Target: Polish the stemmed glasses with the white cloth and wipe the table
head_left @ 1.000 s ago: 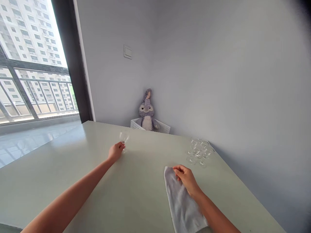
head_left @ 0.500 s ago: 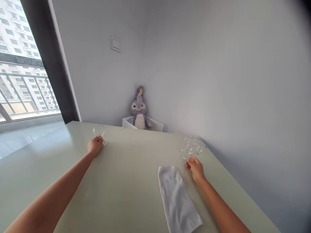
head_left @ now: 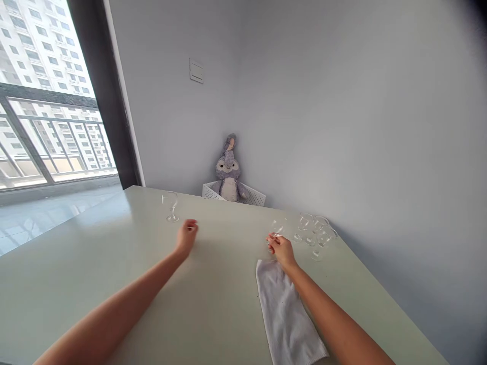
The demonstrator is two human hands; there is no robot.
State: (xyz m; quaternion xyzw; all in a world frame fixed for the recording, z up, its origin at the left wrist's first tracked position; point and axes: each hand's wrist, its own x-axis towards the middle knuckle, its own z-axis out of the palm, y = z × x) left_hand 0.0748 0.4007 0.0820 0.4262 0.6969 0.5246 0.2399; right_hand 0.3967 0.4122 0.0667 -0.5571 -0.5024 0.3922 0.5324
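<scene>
A clear stemmed wine glass [head_left: 169, 202] stands upright near the far left part of the table. To its right, my left hand [head_left: 186, 238] is over the tabletop, apart from the glass and holding nothing. Its loosely curled fingers are a little blurred, with a gap between thumb and fingers. My right hand [head_left: 280, 250] grips another wine glass [head_left: 279, 225] low down, the bowl pointing up above my fingers. Just right of that hand, several more clear wine glasses [head_left: 324, 236] stand close together. Below it lies a folded white cloth [head_left: 287, 314], partly covered by my right forearm.
The pale table [head_left: 213, 304] reaches toward the wall corner. Behind its far edge, a grey plush toy [head_left: 228, 175] sits in a white perforated basket [head_left: 257, 196]. A grey wall runs along the right side. A window with a railing [head_left: 68, 142] is at the left.
My left hand has let go of the left glass and moved right. My right hand has carried its glass leftward from the cluster. The camera view has turned slightly left.
</scene>
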